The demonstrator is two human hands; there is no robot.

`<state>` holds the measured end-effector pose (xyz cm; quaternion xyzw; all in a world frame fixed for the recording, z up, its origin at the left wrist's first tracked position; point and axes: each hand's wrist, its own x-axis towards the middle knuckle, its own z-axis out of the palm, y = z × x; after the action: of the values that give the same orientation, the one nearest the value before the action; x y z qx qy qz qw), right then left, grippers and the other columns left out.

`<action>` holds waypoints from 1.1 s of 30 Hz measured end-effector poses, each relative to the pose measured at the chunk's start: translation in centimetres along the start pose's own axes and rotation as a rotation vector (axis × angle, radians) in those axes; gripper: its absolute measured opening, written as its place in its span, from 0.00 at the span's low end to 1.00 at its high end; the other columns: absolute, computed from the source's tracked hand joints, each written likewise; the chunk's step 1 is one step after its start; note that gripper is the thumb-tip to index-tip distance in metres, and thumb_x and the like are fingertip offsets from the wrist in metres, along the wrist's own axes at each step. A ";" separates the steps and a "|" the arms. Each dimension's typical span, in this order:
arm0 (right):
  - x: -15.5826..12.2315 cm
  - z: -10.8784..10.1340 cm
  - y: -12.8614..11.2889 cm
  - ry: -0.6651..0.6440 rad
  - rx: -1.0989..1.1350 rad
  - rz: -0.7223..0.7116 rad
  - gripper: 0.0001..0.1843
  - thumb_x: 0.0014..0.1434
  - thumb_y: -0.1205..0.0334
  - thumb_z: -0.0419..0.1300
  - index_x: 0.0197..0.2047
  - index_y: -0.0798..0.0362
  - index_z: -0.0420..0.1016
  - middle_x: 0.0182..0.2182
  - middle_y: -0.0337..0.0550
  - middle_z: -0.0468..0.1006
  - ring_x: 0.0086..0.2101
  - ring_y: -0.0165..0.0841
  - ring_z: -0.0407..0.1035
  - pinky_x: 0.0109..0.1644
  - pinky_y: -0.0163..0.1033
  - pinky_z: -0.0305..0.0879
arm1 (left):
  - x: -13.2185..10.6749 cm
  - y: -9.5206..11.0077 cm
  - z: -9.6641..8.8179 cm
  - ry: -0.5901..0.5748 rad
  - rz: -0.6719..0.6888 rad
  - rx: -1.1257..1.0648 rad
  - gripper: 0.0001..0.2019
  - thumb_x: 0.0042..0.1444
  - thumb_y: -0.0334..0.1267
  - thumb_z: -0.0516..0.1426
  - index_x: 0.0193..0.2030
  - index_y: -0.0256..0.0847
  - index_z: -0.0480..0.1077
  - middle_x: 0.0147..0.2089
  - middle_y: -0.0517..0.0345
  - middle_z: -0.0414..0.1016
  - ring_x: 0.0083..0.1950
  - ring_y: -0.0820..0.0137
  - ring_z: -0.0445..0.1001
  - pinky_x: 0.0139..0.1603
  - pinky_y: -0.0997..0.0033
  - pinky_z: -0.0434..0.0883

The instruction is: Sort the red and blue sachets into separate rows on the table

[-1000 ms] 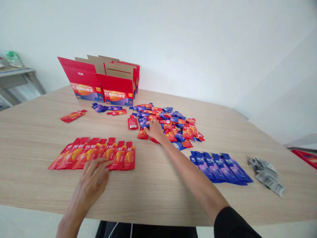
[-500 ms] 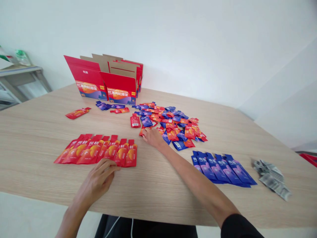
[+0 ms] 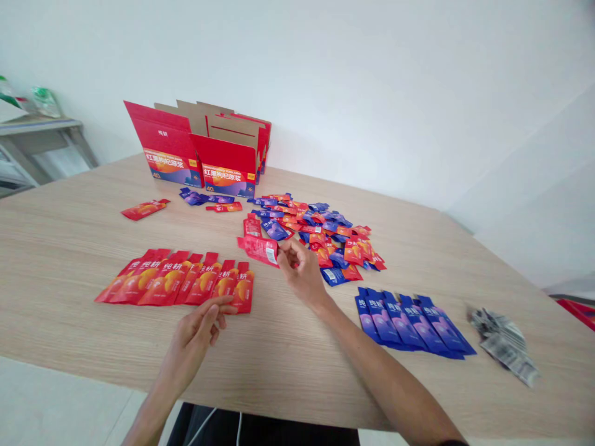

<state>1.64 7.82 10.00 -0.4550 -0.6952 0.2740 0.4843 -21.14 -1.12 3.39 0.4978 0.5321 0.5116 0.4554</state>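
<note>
Between the thumb and fingers of my right hand (image 3: 301,267) is a red pouch (image 3: 259,249), lifted off the table with its barcode side showing. My left hand (image 3: 203,328) hovers at the near right end of an overlapping row of red pouches (image 3: 162,282), fingers loosely stretched and holding nothing. Beyond my right hand spreads a mixed heap of red and blue pouches (image 3: 325,223). Another red pouch (image 3: 252,227) lies back side up just behind the held one. To the right of my right forearm, blue pouches (image 3: 409,322) lie fanned in an overlapping row.
Open red cartons (image 3: 227,164) stand at the back left, with a few blue pouches (image 3: 194,197) in front. A single red pouch (image 3: 145,209) lies left of these. Crumpled grey-striped packets (image 3: 504,344) sit at the right. A side table (image 3: 41,127) stands far left.
My right hand has picked a red pouch from the heap's near left edge and drawn it up and slightly right. My left hand has turned, its fingers opening beside the red row.
</note>
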 end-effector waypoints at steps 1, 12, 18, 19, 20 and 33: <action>-0.7 0.7 0.0 -0.019 0.160 0.057 0.12 0.66 0.53 0.58 0.33 0.48 0.64 0.22 0.31 0.69 0.20 0.26 0.62 0.26 0.32 0.57 | 0.0 0.3 0.8 -0.028 -0.064 -0.133 0.26 0.60 0.62 0.60 0.46 0.38 0.78 0.40 0.47 0.83 0.33 0.66 0.75 0.27 0.71 0.70; -6.5 6.2 0.4 -0.224 -0.057 -0.244 0.07 0.67 0.61 0.58 0.36 0.49 0.68 0.27 0.36 0.75 0.27 0.30 0.68 0.33 0.35 0.64 | -0.3 0.7 3.5 0.207 -0.153 -0.540 0.25 0.51 0.61 0.69 0.41 0.41 0.74 0.38 0.57 0.81 0.37 0.65 0.78 0.40 0.66 0.77; -6.8 7.1 -0.4 -0.353 -0.574 -0.720 0.08 0.72 0.64 0.56 0.38 0.51 0.73 0.31 0.42 0.80 0.36 0.35 0.72 0.42 0.40 0.64 | -1.4 1.3 1.6 0.289 -0.297 -0.498 0.25 0.47 0.60 0.68 0.41 0.40 0.77 0.40 0.54 0.83 0.46 0.56 0.81 0.42 0.62 0.80; -6.6 6.9 -0.9 -0.401 -0.576 -0.758 0.09 0.72 0.63 0.55 0.39 0.51 0.74 0.33 0.43 0.81 0.38 0.36 0.73 0.44 0.40 0.65 | -1.5 1.3 1.2 0.322 -0.323 -0.455 0.22 0.45 0.56 0.69 0.39 0.41 0.76 0.38 0.55 0.83 0.45 0.56 0.82 0.41 0.62 0.80; -6.3 6.7 -1.4 -0.464 -0.552 -0.799 0.09 0.73 0.61 0.56 0.41 0.51 0.74 0.37 0.45 0.82 0.41 0.36 0.73 0.46 0.41 0.65 | -1.6 1.2 0.8 0.355 -0.346 -0.403 0.20 0.43 0.53 0.69 0.37 0.41 0.76 0.36 0.56 0.83 0.43 0.56 0.82 0.40 0.63 0.80; 4.0 9.8 1.1 -0.721 0.328 0.348 0.24 0.68 0.40 0.61 0.46 0.54 0.83 0.32 0.38 0.82 0.25 0.24 0.62 0.31 0.31 0.59 | -1.2 2.5 -2.6 -0.074 -0.410 -0.066 0.23 0.43 0.59 0.71 0.27 0.39 0.78 0.30 0.50 0.84 0.20 0.69 0.74 0.22 0.70 0.75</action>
<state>-7.47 12.45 7.08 -0.3577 -0.6800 0.5999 0.2231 -23.41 -2.64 6.00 0.3824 0.5879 0.4067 0.5855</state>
